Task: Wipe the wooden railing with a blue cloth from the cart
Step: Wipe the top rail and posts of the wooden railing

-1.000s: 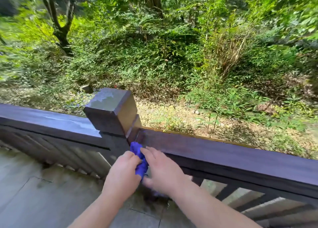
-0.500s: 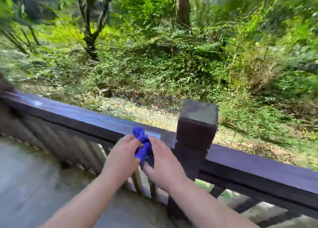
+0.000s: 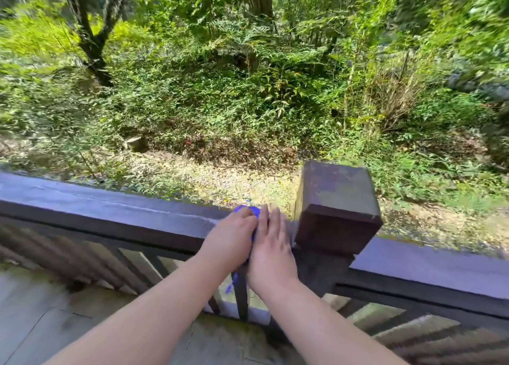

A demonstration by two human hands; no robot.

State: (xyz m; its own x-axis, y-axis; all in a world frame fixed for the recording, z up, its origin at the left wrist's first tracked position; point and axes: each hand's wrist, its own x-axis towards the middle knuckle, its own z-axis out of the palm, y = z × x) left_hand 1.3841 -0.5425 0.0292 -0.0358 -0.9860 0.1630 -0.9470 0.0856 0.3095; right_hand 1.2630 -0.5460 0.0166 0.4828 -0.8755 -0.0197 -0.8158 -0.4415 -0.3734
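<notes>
A dark wooden railing runs across the view, broken by a square post right of centre. The blue cloth lies bunched on the rail top just left of the post, mostly hidden under my hands; a sliver shows above my fingertips and a bit hangs below my wrists. My left hand and my right hand sit side by side on the cloth, pressing it on the rail. The right hand's fingers lie flat, close to the post. No cart is in view.
Beyond the railing the ground drops to leaf litter and dense green bushes, with a tree trunk at the back left. Slanted balusters fill the space under the rail. Grey paving lies on my side.
Both hands have carried the cloth up from the rail's near side onto its top, beside the post's left face. The view has swung, so the post now appears further right.
</notes>
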